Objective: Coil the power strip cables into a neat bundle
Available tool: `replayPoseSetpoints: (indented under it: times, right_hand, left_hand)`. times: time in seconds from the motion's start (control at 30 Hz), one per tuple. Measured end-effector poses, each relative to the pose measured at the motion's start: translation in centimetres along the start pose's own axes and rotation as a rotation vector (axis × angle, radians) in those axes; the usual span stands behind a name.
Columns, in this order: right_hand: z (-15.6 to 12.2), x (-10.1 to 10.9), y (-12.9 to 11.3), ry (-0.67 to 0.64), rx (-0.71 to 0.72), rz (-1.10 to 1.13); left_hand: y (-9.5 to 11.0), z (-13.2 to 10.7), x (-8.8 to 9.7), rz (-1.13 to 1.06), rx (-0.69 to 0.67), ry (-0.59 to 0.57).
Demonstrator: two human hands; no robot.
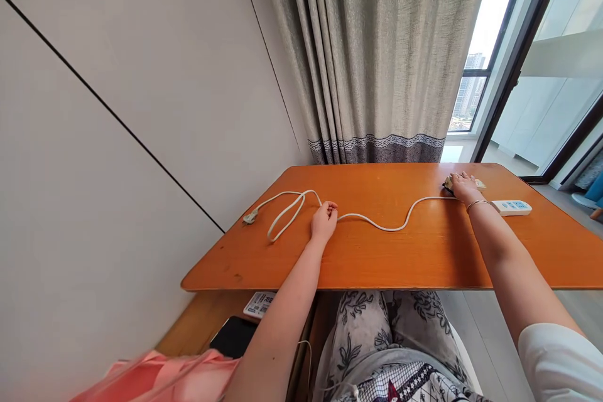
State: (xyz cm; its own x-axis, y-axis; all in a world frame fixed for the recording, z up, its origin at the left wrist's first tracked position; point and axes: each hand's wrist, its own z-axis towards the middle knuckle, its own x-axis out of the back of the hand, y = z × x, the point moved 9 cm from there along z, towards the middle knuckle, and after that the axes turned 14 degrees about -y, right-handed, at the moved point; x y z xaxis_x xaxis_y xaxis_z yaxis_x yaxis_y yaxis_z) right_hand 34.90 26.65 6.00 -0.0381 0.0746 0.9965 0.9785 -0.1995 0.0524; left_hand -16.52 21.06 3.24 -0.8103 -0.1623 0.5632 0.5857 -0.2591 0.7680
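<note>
A white power cord (pixel 384 227) runs across the orange-brown table (pixel 391 264). At its left end lies a plug (pixel 250 217), beside a loose loop of cord. My left hand (pixel 325 220) is closed around the cord just right of that loop. My right hand (pixel 464 185) lies over a whitish object (pixel 479 184) with a dark part at its left; its fingers are stretched out on top, hiding most of it. The cord passes to my right wrist, where its far end is hidden. Right of the wrist lies a white slab (pixel 512 207) with blue markings.
Below the table's front left edge, a black phone-like slab (pixel 234 336) and a printed white card or box (pixel 259 304) lie on a wooden surface. A pink bag-like thing (pixel 164 377) is nearby. A wall stands left, a curtain (pixel 381 56) behind.
</note>
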Motion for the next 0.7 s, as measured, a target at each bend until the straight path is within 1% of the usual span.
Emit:
replayPoseSetpoints:
  times: [0.1,0.2,0.3,0.4,0.5,0.57,0.63,0.7]
  right_hand:
    - [0.0,0.1,-0.6,-0.024,0.028,-0.01]
    - [-0.6,1.0,-1.3,-0.022,0.07,-0.01]
    - [-1.4,2.6,-2.6,0.008,0.114,0.003]
    - [-2.3,5.3,-5.2,0.106,0.209,0.082]
    - [-4.8,10.0,-8.6,0.368,0.466,0.434]
    - [-7.0,12.9,-10.2,0.505,0.642,0.708]
    - [-9.3,15.1,-11.6,0.556,0.813,0.941]
    - [-11.9,17.0,-12.8,0.581,0.925,1.063]
  left_hand:
    - [0.5,-0.1,-0.5,0.042,-0.029,-0.03]
    - [0.6,-0.1,-0.5,0.055,-0.036,-0.034]
    - [0.8,-0.1,-0.6,0.045,-0.049,-0.036]
    - [1.3,-0.2,-1.0,0.01,-0.073,-0.048]
    - [2.1,-0.6,-1.2,-0.05,-0.088,-0.053]
    - [3.2,-1.1,-1.4,-0.099,-0.128,-0.06]
    - [5.2,-1.9,-2.0,-0.145,-0.212,-0.085]
    - [7.9,-3.3,-3.2,-0.171,-0.304,-0.136]
